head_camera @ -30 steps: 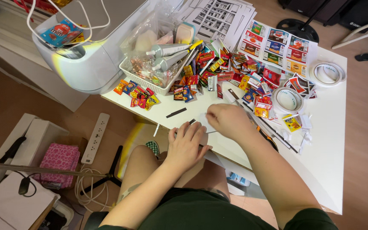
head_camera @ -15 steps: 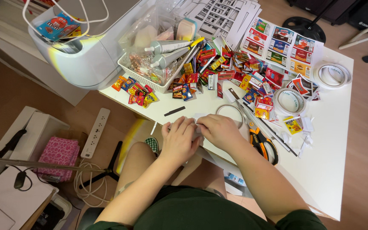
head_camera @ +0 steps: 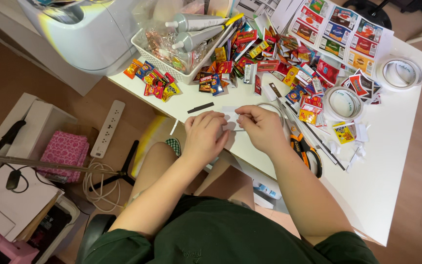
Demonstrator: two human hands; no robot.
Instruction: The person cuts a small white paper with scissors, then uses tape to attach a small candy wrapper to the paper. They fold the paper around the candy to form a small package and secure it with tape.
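My left hand (head_camera: pixel 205 137) and my right hand (head_camera: pixel 262 128) meet over the near edge of the white table (head_camera: pixel 391 166). Between their fingertips they pinch a small white paper piece (head_camera: pixel 230 117), most of it hidden by the fingers. A thin black strip (head_camera: pixel 200 107) lies just beyond my left hand. Orange-handled scissors (head_camera: pixel 307 151) rest on the table right beside my right wrist. A clear ring (head_camera: pixel 272 106) sits behind my right hand.
Several tiny colourful packets (head_camera: pixel 269 63) are scattered across the table. A white basket (head_camera: pixel 172 68) holds grey tubes (head_camera: pixel 196 22). Two tape rolls (head_camera: pixel 343 102) (head_camera: pixel 400 73) lie at the right, printed sheets (head_camera: pixel 348 29) behind. A power strip (head_camera: pixel 107 128) and cables lie on the floor.
My hands drew together from slightly apart and now both grip the small white paper. The view shifted closer to the table.
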